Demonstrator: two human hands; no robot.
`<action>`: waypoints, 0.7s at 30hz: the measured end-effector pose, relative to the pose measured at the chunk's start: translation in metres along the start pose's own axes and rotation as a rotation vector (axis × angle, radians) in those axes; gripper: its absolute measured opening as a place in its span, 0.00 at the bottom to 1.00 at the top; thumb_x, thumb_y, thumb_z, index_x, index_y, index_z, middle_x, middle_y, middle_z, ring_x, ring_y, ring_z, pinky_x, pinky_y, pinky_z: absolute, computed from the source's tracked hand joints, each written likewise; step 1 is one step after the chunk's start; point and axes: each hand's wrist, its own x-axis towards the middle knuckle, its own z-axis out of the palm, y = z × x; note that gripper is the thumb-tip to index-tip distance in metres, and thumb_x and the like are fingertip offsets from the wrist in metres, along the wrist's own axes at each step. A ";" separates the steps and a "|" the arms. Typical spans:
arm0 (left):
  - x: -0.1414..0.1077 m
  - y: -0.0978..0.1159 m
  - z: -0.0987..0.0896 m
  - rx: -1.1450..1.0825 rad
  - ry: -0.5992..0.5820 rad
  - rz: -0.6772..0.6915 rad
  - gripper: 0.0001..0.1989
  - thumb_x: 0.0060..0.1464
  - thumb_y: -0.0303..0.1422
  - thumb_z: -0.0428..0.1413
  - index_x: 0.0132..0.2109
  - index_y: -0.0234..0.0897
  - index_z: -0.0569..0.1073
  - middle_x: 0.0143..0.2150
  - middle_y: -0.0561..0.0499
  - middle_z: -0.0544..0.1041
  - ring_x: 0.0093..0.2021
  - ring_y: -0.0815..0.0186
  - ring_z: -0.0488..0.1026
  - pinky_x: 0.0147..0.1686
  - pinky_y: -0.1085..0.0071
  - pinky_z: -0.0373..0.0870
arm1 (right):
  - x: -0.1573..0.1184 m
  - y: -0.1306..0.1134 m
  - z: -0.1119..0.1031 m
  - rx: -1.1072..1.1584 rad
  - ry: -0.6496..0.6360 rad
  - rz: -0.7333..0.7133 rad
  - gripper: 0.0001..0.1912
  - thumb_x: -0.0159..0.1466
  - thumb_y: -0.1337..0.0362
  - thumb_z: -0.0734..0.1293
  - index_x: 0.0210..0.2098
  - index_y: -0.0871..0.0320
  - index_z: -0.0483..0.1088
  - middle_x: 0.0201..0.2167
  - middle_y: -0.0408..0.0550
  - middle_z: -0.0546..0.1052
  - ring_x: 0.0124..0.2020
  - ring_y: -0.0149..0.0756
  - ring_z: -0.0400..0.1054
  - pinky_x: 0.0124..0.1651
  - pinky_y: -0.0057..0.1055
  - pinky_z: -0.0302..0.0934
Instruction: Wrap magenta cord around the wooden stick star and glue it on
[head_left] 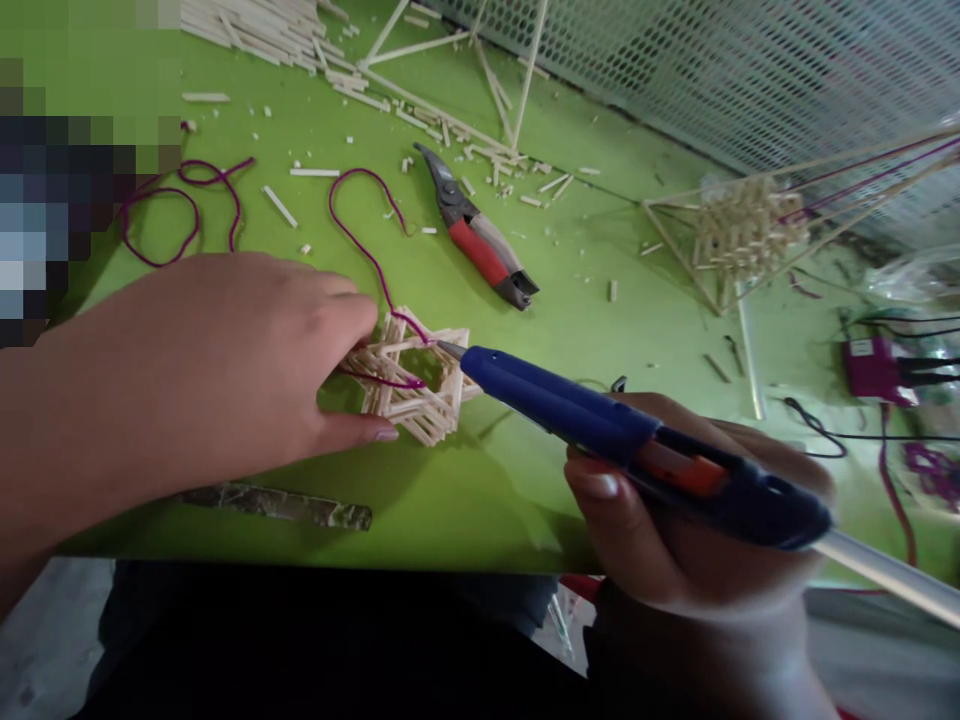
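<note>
My left hand [225, 350] grips a small lattice of glued wooden sticks [420, 400] between thumb and fingers, at the lattice's left side. A purple cord [367, 250] runs from the green tabletop into the lattice and threads through it. My right hand [675, 530] is shut around a blue hot glue gun [570, 410], with a pale glue stick [885, 570] projecting from its rear. The gun's metal nozzle points at the lattice, very close to the cord. Behind them lie red-handled cutters [476, 235], closed.
Loose sticks [255, 30] and offcuts litter the green table [570, 300]. A larger stick structure [750, 230] with purple cord stands at right, before a perforated white panel [712, 70]. A magenta device [874, 370] with black cables sits far right. A camouflage-patterned strip [277, 507] lies near the front edge.
</note>
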 end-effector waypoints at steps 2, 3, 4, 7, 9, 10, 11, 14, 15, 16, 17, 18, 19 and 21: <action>0.000 0.000 0.000 -0.013 -0.014 -0.014 0.32 0.62 0.69 0.68 0.49 0.45 0.83 0.43 0.42 0.86 0.40 0.47 0.82 0.43 0.53 0.75 | -0.005 -0.001 0.001 0.004 -0.025 0.055 0.04 0.78 0.60 0.72 0.51 0.44 0.77 0.33 0.42 0.86 0.23 0.37 0.76 0.30 0.36 0.74; 0.000 0.001 0.000 -0.022 -0.015 -0.020 0.32 0.61 0.69 0.68 0.49 0.45 0.82 0.43 0.42 0.86 0.40 0.48 0.82 0.43 0.53 0.74 | -0.007 -0.001 0.001 0.004 -0.030 0.067 0.05 0.78 0.60 0.72 0.52 0.43 0.77 0.34 0.41 0.86 0.23 0.36 0.76 0.31 0.36 0.74; 0.000 0.001 0.000 -0.031 -0.013 -0.022 0.32 0.61 0.69 0.68 0.48 0.45 0.82 0.43 0.42 0.86 0.39 0.48 0.81 0.42 0.54 0.73 | -0.008 -0.001 0.002 0.007 -0.036 0.069 0.05 0.78 0.60 0.73 0.52 0.43 0.77 0.34 0.41 0.85 0.24 0.36 0.76 0.31 0.35 0.74; 0.000 0.001 0.001 -0.032 -0.009 -0.011 0.32 0.61 0.70 0.67 0.48 0.45 0.79 0.46 0.42 0.87 0.37 0.50 0.79 0.37 0.56 0.64 | -0.007 0.000 0.004 0.027 -0.035 0.052 0.06 0.77 0.61 0.75 0.52 0.44 0.79 0.31 0.41 0.84 0.22 0.35 0.75 0.29 0.35 0.72; 0.000 0.001 0.002 -0.014 -0.014 -0.008 0.32 0.63 0.70 0.65 0.48 0.45 0.79 0.47 0.42 0.86 0.38 0.51 0.79 0.36 0.57 0.59 | -0.006 0.002 0.005 0.049 -0.019 0.043 0.05 0.76 0.59 0.76 0.50 0.44 0.80 0.30 0.40 0.83 0.22 0.35 0.73 0.27 0.35 0.71; 0.000 0.000 0.002 -0.009 -0.019 -0.011 0.33 0.63 0.70 0.64 0.49 0.45 0.79 0.46 0.42 0.86 0.38 0.51 0.79 0.35 0.57 0.58 | -0.005 0.003 0.005 0.059 -0.012 0.035 0.05 0.75 0.59 0.77 0.50 0.45 0.81 0.30 0.40 0.83 0.21 0.35 0.72 0.26 0.35 0.70; 0.000 0.000 0.002 -0.005 -0.023 -0.013 0.33 0.63 0.70 0.64 0.49 0.45 0.79 0.46 0.42 0.86 0.38 0.51 0.79 0.35 0.57 0.57 | -0.004 0.004 0.005 0.066 -0.005 0.028 0.05 0.75 0.58 0.78 0.49 0.45 0.81 0.29 0.39 0.83 0.21 0.34 0.72 0.26 0.34 0.69; -0.001 -0.001 0.001 -0.007 -0.018 -0.003 0.32 0.63 0.69 0.65 0.49 0.45 0.80 0.46 0.43 0.85 0.39 0.51 0.80 0.36 0.57 0.60 | -0.002 0.004 0.006 0.072 0.008 0.006 0.04 0.74 0.59 0.79 0.47 0.47 0.82 0.28 0.39 0.82 0.20 0.33 0.71 0.24 0.34 0.67; -0.001 -0.001 0.001 -0.009 -0.014 0.003 0.32 0.63 0.69 0.65 0.50 0.45 0.80 0.46 0.43 0.85 0.39 0.51 0.80 0.36 0.56 0.61 | -0.002 0.004 0.006 0.070 0.007 0.002 0.04 0.74 0.59 0.79 0.47 0.47 0.82 0.28 0.39 0.82 0.20 0.33 0.71 0.24 0.33 0.67; -0.001 -0.001 0.001 -0.010 -0.013 0.006 0.33 0.63 0.69 0.65 0.51 0.44 0.81 0.46 0.43 0.85 0.39 0.50 0.80 0.37 0.56 0.63 | -0.001 0.004 0.007 0.064 0.007 0.001 0.04 0.74 0.60 0.79 0.47 0.48 0.81 0.29 0.39 0.82 0.20 0.32 0.71 0.24 0.33 0.67; 0.000 -0.001 0.001 -0.010 -0.014 0.004 0.33 0.63 0.70 0.64 0.51 0.44 0.81 0.46 0.42 0.85 0.39 0.50 0.80 0.38 0.56 0.64 | 0.000 0.004 0.007 0.057 0.006 -0.006 0.05 0.75 0.60 0.79 0.47 0.48 0.81 0.29 0.39 0.83 0.20 0.32 0.71 0.25 0.32 0.67; 0.000 -0.001 0.001 -0.009 -0.019 0.000 0.34 0.63 0.70 0.64 0.52 0.45 0.81 0.46 0.42 0.85 0.39 0.49 0.80 0.39 0.56 0.66 | 0.001 0.004 0.007 0.053 0.003 -0.015 0.05 0.75 0.60 0.78 0.47 0.49 0.80 0.29 0.39 0.84 0.20 0.32 0.71 0.24 0.32 0.67; 0.001 -0.002 0.001 -0.007 -0.027 -0.007 0.34 0.63 0.71 0.63 0.51 0.45 0.81 0.46 0.43 0.84 0.40 0.49 0.80 0.39 0.55 0.67 | 0.002 0.003 0.007 0.049 -0.001 -0.024 0.05 0.75 0.60 0.78 0.47 0.49 0.80 0.29 0.39 0.84 0.19 0.31 0.71 0.24 0.31 0.66; 0.002 -0.002 0.003 -0.007 -0.038 -0.030 0.36 0.60 0.73 0.64 0.50 0.46 0.81 0.45 0.43 0.84 0.41 0.47 0.81 0.40 0.55 0.69 | 0.004 0.003 0.006 0.047 -0.008 -0.033 0.06 0.76 0.59 0.78 0.46 0.49 0.79 0.29 0.39 0.84 0.19 0.30 0.70 0.23 0.30 0.64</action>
